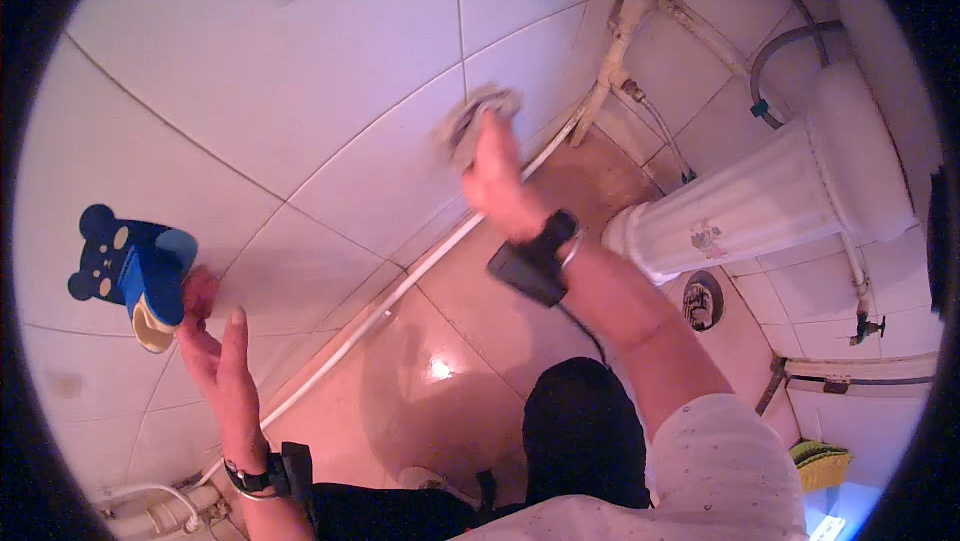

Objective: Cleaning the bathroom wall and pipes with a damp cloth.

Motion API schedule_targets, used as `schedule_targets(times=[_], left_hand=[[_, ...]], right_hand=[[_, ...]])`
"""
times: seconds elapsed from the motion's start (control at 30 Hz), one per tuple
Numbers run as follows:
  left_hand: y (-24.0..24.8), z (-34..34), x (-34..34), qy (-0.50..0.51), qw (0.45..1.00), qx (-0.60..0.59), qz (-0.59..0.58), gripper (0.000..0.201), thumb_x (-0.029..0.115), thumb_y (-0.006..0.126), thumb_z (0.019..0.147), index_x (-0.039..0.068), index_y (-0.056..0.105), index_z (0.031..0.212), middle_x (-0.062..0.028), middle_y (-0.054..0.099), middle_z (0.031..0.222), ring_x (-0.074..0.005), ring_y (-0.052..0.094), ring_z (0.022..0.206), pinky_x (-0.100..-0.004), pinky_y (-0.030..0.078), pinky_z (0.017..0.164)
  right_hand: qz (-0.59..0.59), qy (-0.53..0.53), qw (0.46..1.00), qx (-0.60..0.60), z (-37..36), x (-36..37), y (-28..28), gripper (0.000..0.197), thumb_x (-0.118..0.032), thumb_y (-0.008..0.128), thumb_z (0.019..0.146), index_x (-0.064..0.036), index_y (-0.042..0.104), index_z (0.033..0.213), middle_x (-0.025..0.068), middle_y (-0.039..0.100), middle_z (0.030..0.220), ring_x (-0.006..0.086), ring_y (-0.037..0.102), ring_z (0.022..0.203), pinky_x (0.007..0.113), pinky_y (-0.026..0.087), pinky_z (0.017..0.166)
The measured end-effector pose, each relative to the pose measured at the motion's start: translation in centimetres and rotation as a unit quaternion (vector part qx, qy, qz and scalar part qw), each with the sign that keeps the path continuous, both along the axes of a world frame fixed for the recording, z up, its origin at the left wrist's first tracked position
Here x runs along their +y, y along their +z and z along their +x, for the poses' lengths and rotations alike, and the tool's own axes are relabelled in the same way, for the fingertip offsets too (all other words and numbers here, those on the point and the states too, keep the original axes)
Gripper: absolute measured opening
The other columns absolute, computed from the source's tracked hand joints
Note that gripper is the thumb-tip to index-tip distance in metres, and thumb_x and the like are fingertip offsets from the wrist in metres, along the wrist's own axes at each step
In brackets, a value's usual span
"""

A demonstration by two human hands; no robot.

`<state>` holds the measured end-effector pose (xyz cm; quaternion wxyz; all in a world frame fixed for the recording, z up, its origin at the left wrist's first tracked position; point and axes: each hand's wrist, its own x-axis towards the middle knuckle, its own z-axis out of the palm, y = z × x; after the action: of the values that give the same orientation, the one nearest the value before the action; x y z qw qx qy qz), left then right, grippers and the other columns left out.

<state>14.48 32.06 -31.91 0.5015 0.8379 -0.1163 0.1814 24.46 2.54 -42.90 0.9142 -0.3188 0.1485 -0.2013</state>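
Observation:
My right hand (500, 181) presses a crumpled greyish-beige cloth (462, 131) against the white tiled wall (350, 71), its fingers closed on the cloth and slightly smeared by motion. To the left, my left hand (222, 356) is at the wall with thumb and fingers apart, and nothing shows in it. Its fingertips are beside a blue bear-shaped holder (105, 256) fixed to the tiles. A blue and cream piece (150, 306) projects from that holder, close to my fingers; I cannot tell whether they touch it.
A white pipe (400, 291) runs along the foot of the wall above the pinkish tiled floor (470, 331). On the right stand a white sink pedestal (740, 206), grey hoses (775, 51), a floor drain (703, 301) and a small tap (868, 328). A yellow-green sponge-like object (820, 466) is at lower right.

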Motion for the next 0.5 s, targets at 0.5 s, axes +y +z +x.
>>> schedule_targets(times=[0.5], left_hand=[[0.4, -0.3, 1.8, 0.077, 0.992, -0.026, 0.095, 0.052, 0.017, 0.057, 0.078, -0.003, 0.039, 0.122, -0.0123, 0.044, 0.121, -0.0212, 0.04, 0.112, -0.0341, 0.025, 0.099]], right_hand=[[-0.502, -0.268, 0.803, 0.176, 10.9, -16.0, -12.5, 0.062, -0.006, 0.042, 0.079, -0.0005, 0.019, 0.136, 0.0215, 0.013, 0.142, 0.0363, 0.009, 0.132, 0.046, 0.004, 0.108]])
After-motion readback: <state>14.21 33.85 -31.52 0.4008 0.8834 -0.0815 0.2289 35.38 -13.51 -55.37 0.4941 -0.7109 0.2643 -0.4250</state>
